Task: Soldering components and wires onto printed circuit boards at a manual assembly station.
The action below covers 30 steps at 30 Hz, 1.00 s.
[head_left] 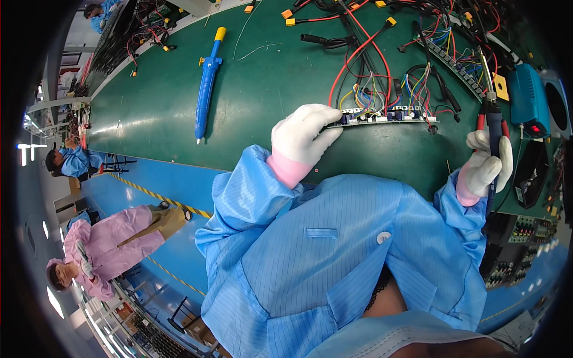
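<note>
My left hand (303, 136), in a white glove with a pink cuff, pinches the left end of a long narrow circuit board (388, 117). Many coloured wires rise from the board, with thicker red and black leads (365, 48) running away to the far side. At the right, my gloved right hand (486, 164) is closed around a dark-handled soldering iron (494, 122), whose thin metal end points away from me. Red grips (505, 128) of a second tool show beside the iron in that same hand; its kind is hidden.
On the green bench (161, 119) lies a blue desoldering pump (207, 89) with a yellow end. Another wired board (450, 65) sits at the far right, near a teal soldering station (529, 98). A person in pink (119, 244) stands at the left on the blue floor.
</note>
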Tool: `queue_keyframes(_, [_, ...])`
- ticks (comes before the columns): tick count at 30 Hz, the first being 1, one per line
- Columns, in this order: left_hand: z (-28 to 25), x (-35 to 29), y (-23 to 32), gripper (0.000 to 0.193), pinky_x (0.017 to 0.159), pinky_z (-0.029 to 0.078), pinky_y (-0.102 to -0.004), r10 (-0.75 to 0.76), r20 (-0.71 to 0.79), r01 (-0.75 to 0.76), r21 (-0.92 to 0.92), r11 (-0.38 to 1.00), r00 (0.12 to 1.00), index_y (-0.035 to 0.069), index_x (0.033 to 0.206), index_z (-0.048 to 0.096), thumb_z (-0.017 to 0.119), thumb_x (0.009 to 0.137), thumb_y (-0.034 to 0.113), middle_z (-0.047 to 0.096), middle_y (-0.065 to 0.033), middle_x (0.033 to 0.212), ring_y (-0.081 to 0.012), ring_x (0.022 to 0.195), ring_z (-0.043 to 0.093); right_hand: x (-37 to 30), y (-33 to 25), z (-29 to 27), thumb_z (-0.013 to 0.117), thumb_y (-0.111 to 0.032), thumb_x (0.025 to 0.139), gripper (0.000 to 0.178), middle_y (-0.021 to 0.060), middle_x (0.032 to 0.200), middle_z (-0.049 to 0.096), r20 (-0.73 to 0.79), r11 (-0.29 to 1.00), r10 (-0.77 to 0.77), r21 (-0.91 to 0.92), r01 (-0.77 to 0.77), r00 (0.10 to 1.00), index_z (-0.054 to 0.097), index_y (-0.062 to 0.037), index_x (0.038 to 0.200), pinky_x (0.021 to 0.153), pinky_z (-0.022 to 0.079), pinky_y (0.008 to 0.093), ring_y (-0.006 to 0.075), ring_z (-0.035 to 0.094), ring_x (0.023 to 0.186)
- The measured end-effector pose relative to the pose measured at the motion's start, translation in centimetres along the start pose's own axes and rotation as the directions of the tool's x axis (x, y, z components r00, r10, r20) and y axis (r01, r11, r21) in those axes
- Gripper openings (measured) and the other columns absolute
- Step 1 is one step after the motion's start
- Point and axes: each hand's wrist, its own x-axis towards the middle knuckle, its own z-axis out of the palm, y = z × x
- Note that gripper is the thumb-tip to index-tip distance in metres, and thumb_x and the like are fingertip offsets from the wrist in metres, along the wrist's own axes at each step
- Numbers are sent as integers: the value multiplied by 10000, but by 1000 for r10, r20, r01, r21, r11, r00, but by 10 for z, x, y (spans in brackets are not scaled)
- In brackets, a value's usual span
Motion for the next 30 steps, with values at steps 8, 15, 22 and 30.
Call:
queue_keyframes(8, [2,-3,5,310,651,495,-228,-170,-41,168,-52,984,985,22,963,687,746,663,-29,676,-75,969,-150,752,625,-2,5,-2,478,-319,986,401,215,859,668,-6,1000,3,3,-3,1000,512,1,1226,573,523,333,270,628,628])
queue_keyframes(15, [6,-7,-2,323,704,515,-266,-57,-86,54,-32,998,995,58,930,692,753,615,20,692,-43,953,-191,793,658,-2,9,-10,459,-338,991,385,204,879,672,28,1000,21,-2,-21,999,521,-51,1240,604,510,349,268,614,652])
queue_keyframes(22, [4,-5,-1,332,710,515,-263,-46,-93,44,-22,999,995,57,929,690,749,606,7,693,-44,968,-191,797,661,-4,13,-11,459,-328,988,379,207,874,672,41,999,37,11,-37,998,518,-51,1240,602,511,349,271,614,652])
queue_keyframes(30, [11,0,0,345,719,519,-269,-164,-144,128,-233,964,976,52,940,688,725,604,-19,690,-55,969,-205,812,659,0,4,-7,456,-301,978,368,205,864,667,-12,998,55,8,-55,998,529,-34,1219,600,512,357,278,614,656])
